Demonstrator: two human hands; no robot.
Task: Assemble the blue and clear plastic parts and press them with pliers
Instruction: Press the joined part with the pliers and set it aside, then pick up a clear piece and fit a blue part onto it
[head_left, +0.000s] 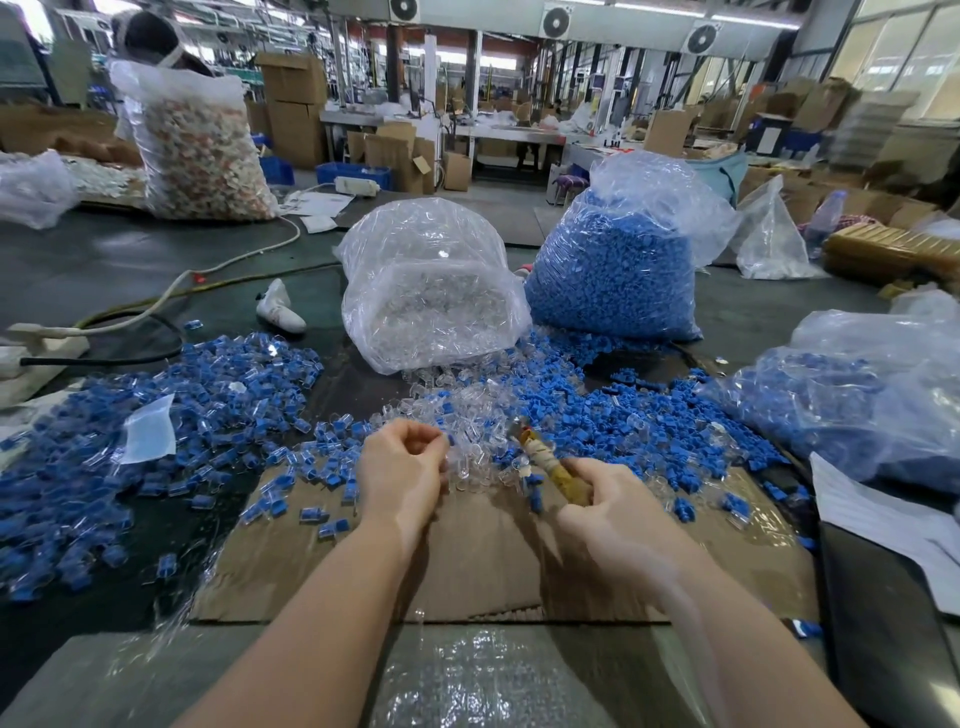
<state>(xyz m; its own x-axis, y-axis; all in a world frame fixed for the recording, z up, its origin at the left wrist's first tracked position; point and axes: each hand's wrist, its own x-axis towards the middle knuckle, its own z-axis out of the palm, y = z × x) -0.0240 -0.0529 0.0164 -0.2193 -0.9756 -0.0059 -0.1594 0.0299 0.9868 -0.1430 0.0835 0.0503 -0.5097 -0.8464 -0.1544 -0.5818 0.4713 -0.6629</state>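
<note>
Both forearms are bare — no sleeves show. The left hand (402, 470) and right hand (618, 512) wear no gloves — nor rings.

One head-worn wide-angle camera looks forward and down, close over the worktop (130, 260), with the factory hall receding beyond it.

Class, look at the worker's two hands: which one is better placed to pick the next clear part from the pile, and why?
Left. The left hand sits at the clear parts pile with fingertips pinched there; the right hand grips the pliers.
</note>
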